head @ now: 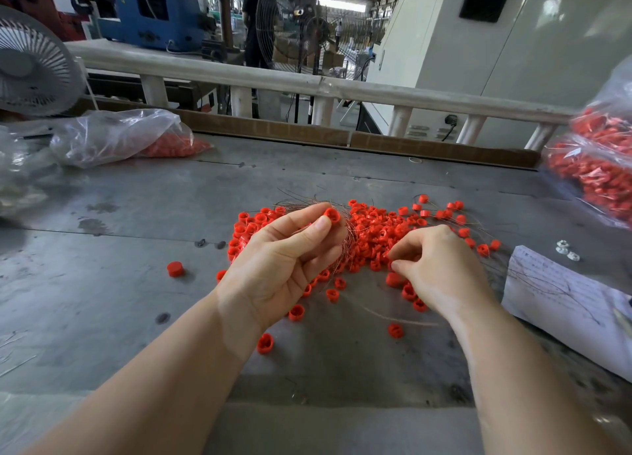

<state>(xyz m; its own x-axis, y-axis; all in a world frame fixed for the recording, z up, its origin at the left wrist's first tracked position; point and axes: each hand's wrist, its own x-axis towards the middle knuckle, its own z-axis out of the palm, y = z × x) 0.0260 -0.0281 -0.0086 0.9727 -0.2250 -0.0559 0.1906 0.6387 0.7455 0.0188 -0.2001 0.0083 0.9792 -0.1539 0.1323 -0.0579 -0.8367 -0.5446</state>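
A heap of small red plastic caps [376, 229] lies in the middle of the grey metal table [136, 249], tangled with thin copper wires. My left hand [284, 263] is raised palm-up over the heap. It pinches one red cap [331, 215] between thumb and fingertips and holds a bundle of copper wires [347, 246] against its fingers. My right hand [441, 270] reaches down into the heap's near edge with curled fingers, pinching at a cap [393, 278]. Loose caps lie scattered near both wrists.
A clear bag with red caps [119, 140] lies at the back left beside a white fan [34, 64]. More bagged red caps [595, 167] sit at the right edge. A written paper sheet [561, 304] lies at the right. A white railing [307, 85] borders the table's far side.
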